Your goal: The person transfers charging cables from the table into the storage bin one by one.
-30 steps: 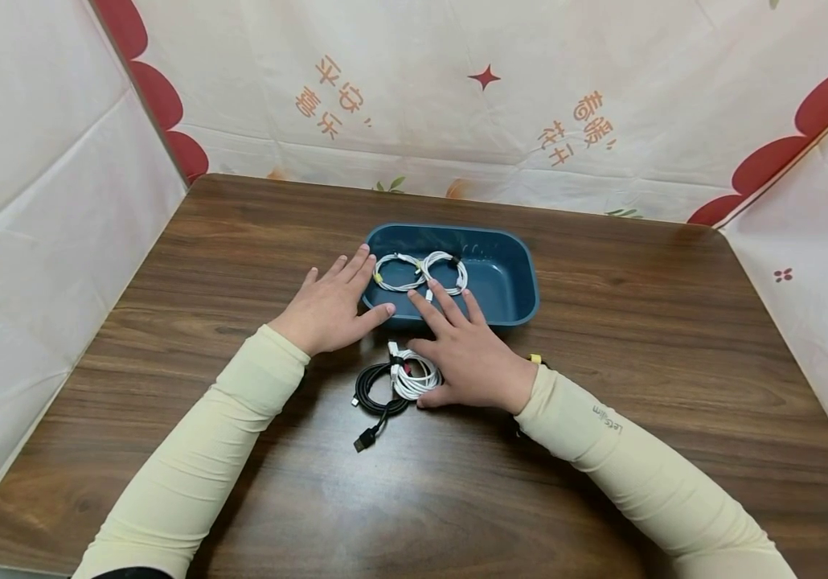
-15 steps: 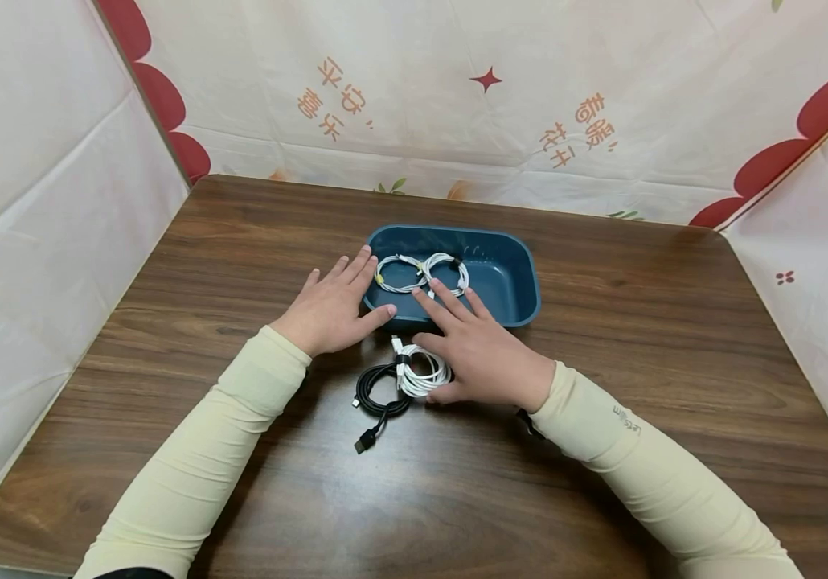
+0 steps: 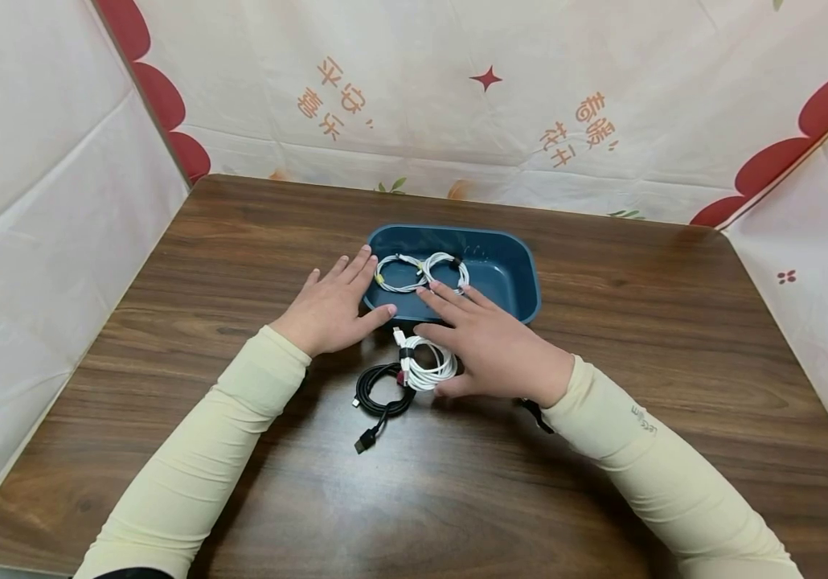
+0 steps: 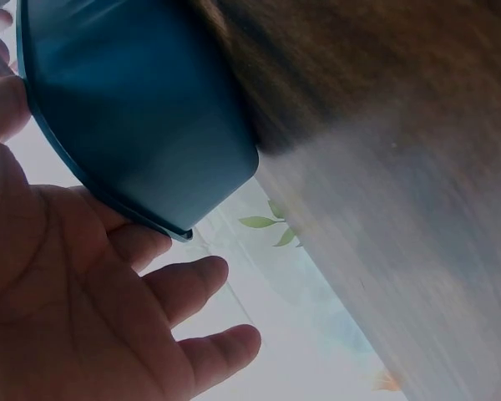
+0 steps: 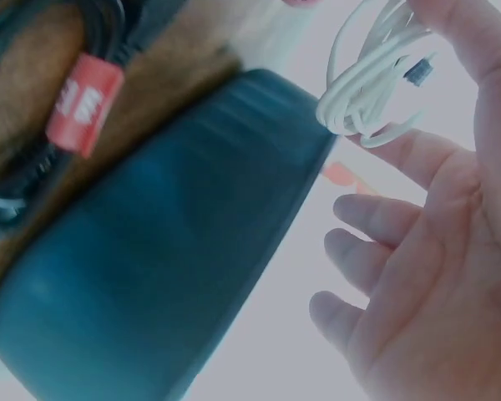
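In the head view, my right hand (image 3: 508, 350) pinches a coiled white cable (image 3: 434, 376) between thumb and index finger. The other fingers reach over the front rim of a blue plastic box (image 3: 526, 249). From the right wrist, the white coil hangs by the box, clear of the table. My left hand (image 3: 329, 310) rests spread at the box's left end, thumb by the front rim and straight fingers along the side. Two white cable coils, one with yellow ties (image 3: 401, 287) and one with a black tie (image 3: 445, 256), lie in the box.
A coiled black cable (image 3: 363, 394) lies on the wooden table (image 3: 240, 498) in front of the box. It carries a red tag (image 5: 85, 104), seen from the right wrist. A white printed curtain (image 3: 414, 96) stands behind the table.
My right hand has shifted slightly right and toward the box, and the white cable coil has risen with it away from the black coil. My left hand and the box stay put.
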The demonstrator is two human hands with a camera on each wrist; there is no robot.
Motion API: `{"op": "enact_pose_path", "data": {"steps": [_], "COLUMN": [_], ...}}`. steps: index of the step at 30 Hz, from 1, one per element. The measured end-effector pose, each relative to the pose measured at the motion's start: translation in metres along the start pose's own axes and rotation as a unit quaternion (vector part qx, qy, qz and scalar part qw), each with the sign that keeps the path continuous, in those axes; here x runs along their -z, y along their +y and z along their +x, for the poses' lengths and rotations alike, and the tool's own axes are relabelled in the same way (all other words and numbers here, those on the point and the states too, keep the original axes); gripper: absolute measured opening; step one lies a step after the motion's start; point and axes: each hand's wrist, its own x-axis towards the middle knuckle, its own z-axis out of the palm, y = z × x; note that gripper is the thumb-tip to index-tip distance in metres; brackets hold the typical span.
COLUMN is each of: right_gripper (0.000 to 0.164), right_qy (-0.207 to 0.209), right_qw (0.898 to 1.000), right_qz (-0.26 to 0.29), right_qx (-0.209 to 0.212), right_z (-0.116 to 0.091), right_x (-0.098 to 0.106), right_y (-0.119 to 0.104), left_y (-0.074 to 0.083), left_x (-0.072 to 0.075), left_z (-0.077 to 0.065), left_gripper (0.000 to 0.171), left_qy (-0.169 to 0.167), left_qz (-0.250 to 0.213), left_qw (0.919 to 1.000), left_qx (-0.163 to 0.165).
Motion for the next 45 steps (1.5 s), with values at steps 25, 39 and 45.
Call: {"op": "enact_pose_path", "data": {"steps": [25,39,45], "right_gripper": [0.078,0.079,0.077], "right_qy": [-0.026,-0.058,-0.07], "right_qw": [0.999,0.997,0.996], "right_qz": [-0.028,-0.042,-0.049], "right_qx": [-0.001,-0.019,-0.039], "right_z": [0.011,0.032,0.045], "right_x": [0.031,0.047,0.05], "right_y": [0.024,0.047,0.057], "left_y": [-0.001,-0.002,-0.002], "left_x": [-0.001,-0.001,0.0], "left_z": [0.001,0.001,0.001], "left_gripper": [0.086,0.087,0.088], "left_qy": [-0.001,-0.008,-0.009], "left_qz": [0.003,0.0,-0.002], "left_qw": [1.0,1.0,1.0], "left_qx": [0.001,0.006,0.003]}}
